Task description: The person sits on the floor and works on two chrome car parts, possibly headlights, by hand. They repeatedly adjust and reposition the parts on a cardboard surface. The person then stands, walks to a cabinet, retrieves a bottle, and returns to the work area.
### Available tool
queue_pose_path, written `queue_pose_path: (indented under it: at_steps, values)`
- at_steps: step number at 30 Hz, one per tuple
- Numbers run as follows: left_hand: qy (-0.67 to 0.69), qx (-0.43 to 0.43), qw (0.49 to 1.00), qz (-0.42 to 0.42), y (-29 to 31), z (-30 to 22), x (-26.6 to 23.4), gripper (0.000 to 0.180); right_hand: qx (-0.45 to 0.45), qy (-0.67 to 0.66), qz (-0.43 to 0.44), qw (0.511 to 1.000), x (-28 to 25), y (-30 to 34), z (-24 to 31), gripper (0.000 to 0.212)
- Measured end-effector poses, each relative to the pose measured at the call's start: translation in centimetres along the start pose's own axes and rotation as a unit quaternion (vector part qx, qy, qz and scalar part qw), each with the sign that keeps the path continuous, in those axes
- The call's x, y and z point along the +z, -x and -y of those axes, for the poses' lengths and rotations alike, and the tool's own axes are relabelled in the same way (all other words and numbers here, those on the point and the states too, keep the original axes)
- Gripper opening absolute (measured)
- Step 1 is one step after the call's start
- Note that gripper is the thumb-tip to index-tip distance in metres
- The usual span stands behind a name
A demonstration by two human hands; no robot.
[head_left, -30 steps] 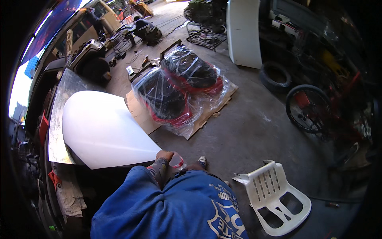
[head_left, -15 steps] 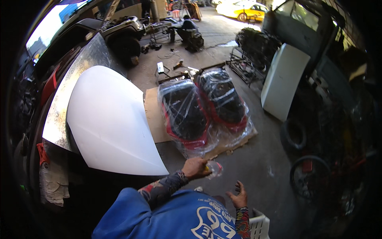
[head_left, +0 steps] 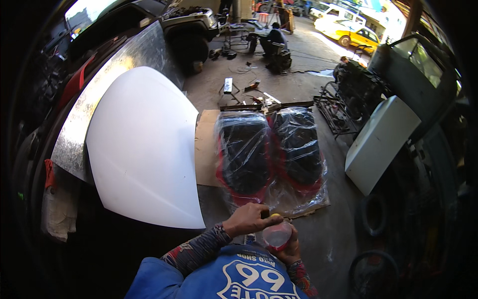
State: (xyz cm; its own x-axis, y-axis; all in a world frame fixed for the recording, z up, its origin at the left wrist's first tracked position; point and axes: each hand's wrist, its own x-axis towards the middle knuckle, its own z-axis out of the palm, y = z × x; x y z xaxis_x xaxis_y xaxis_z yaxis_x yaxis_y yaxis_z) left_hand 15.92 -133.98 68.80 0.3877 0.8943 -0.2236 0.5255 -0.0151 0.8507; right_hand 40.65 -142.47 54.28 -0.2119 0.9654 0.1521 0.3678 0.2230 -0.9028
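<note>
Close in front of my body, my right hand [head_left: 293,247] is wrapped round the side of a clear, round plastic container [head_left: 277,234] with red or pink around its lower part. My left hand [head_left: 247,219] reaches over from the left, its fingers closed on a small yellow thing [head_left: 275,215] at the container's upper edge. What kind of thing the yellow piece is cannot be made out. Just beyond my hands lie two red-framed, black-centred panels [head_left: 244,157] under crinkled clear plastic film.
A large white car hood [head_left: 144,149] leans on a metal sheet [head_left: 74,144] to the left. Cardboard [head_left: 205,149] lies under the wrapped panels. On the right are a white panel [head_left: 381,144], a tyre [head_left: 372,214] and a steering wheel [head_left: 373,274]. Farther off, a person [head_left: 276,42] crouches.
My right hand, open and apart before, has come up to hold the container that was in my left hand. The left hand now grips the yellow thing at its edge. My view has swung left.
</note>
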Motion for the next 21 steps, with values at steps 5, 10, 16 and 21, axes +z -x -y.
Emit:
queue_pose_path:
  at_steps: [5,10,16,21]
  values:
    - [-0.064,-0.002,0.996,-0.059,-1.9,3.1,-4.7,0.052,0.159,-0.257,-0.029,0.953,-0.2,-8.8,-4.4,0.085]
    - [-0.049,-0.169,0.983,-0.056,-0.5,11.1,-7.9,0.051,0.320,-0.566,-0.040,0.759,-1.7,-17.3,-6.1,0.082]
    - [-0.006,-0.289,0.957,0.002,-0.5,21.4,-13.1,0.054,0.228,-0.356,-0.056,0.904,4.3,-25.4,-7.4,0.088]
    - [-0.033,-0.239,0.970,-0.031,-4.4,28.5,-24.0,0.045,0.239,-0.267,-0.031,0.933,11.5,-32.8,-5.5,0.089]
